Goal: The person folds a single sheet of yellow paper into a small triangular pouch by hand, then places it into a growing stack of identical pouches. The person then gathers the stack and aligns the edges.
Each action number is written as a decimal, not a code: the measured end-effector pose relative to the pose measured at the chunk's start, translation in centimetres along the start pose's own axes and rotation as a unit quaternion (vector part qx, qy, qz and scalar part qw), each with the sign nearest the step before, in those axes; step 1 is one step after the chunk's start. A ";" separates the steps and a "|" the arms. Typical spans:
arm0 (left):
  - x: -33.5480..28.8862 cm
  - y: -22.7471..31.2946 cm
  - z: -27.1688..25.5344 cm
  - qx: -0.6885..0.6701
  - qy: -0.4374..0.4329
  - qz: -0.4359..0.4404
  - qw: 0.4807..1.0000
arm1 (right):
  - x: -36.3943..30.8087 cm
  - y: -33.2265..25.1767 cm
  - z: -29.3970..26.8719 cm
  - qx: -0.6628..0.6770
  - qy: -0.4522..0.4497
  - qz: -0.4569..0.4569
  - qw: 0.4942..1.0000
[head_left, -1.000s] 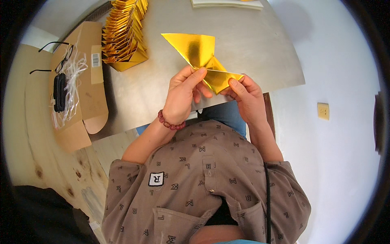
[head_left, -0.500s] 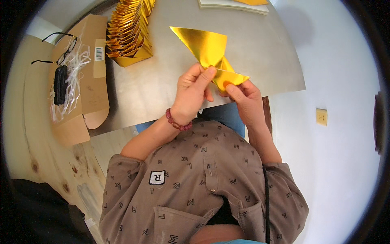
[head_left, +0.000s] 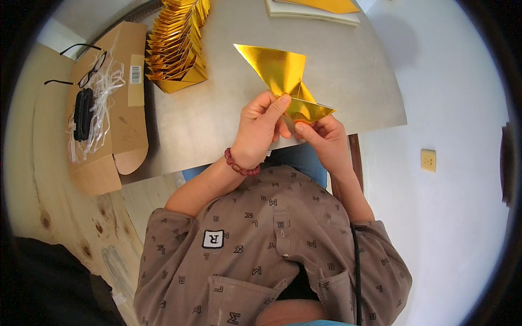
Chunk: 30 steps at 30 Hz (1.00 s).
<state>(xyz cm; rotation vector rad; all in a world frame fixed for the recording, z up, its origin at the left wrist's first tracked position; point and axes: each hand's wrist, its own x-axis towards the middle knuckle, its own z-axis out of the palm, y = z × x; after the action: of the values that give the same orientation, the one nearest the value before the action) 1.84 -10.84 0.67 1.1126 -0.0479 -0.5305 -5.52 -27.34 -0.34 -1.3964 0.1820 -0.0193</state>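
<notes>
Grey metal tabletop (head_left: 359, 76) bears a row of nested folded gold papers (head_left: 176, 51) beside an opened cardboard box (head_left: 128, 127) with black-framed eyeglasses (head_left: 93, 69) on it. Near the front edge, the left hand (head_left: 256, 130) pinches a partly folded gold foil sheet (head_left: 283, 68) at its narrow middle; the right hand (head_left: 326, 144) grips its lower fold.

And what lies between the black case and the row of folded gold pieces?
In the head view, a tangle of whitish strips, then brown cardboard with a barcode label.
</notes>
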 end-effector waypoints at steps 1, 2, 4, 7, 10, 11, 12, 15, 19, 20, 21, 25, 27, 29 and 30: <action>0.1 0.0 -0.2 -0.019 -0.012 -0.015 1.000 | -0.1 0.0 0.1 -0.006 0.001 0.003 1.000; 0.1 0.1 -0.4 -0.041 -0.029 -0.021 0.999 | 0.0 0.1 0.2 -0.018 0.002 0.009 1.000; 0.3 -0.1 -0.5 -0.081 -0.034 -0.043 0.995 | 0.0 0.2 0.3 -0.027 0.009 0.017 0.999; 0.4 -0.2 -0.5 -0.098 -0.020 -0.056 0.993 | 0.2 0.6 0.5 -0.017 0.042 -0.025 0.999; 0.3 0.1 -0.7 -0.048 -0.039 -0.022 0.998 | 0.5 0.7 -0.1 0.029 0.075 -0.044 0.996; 0.3 0.2 -0.9 -0.036 -0.040 -0.016 0.998 | 0.7 0.5 -0.5 0.049 0.084 -0.043 0.994; 0.4 0.3 -1.1 -0.023 -0.042 -0.008 0.999 | 1.0 0.5 -0.7 0.068 0.087 -0.055 0.992; 0.4 0.8 -2.0 -0.006 -0.018 0.028 0.999 | 1.4 -0.2 -1.5 0.192 0.111 -0.096 0.970; 0.3 1.4 -2.6 0.066 -0.030 0.022 0.997 | 1.5 -1.5 -0.7 -0.311 0.152 -0.307 0.887; 0.3 1.4 -2.5 0.071 -0.035 0.021 0.997 | 1.3 -1.4 0.1 -0.366 0.133 -0.303 0.870; 0.2 1.3 -2.4 0.075 -0.040 0.021 0.996 | 1.5 -1.4 0.7 -0.380 0.126 -0.322 0.858; 0.0 1.8 -2.4 0.079 -0.061 0.040 0.994 | 2.5 -1.1 2.0 -0.400 0.104 -0.361 0.836; 0.0 2.2 -2.6 0.069 -0.061 0.031 0.995 | 2.9 -0.9 2.2 -0.373 0.107 -0.373 0.843; 0.1 2.4 -3.0 0.038 -0.053 -0.001 0.998 | 3.0 -0.5 2.6 -0.366 0.095 -0.350 0.857; 0.2 2.5 -3.1 0.032 -0.059 -0.009 0.998 | 3.0 -0.4 2.7 -0.360 0.088 -0.346 0.862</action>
<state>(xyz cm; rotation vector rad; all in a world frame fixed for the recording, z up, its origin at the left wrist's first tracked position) 3.85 -7.47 1.35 1.1442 -0.1584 -0.6134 -2.11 -25.13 0.16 -2.1501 -0.2014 -0.7482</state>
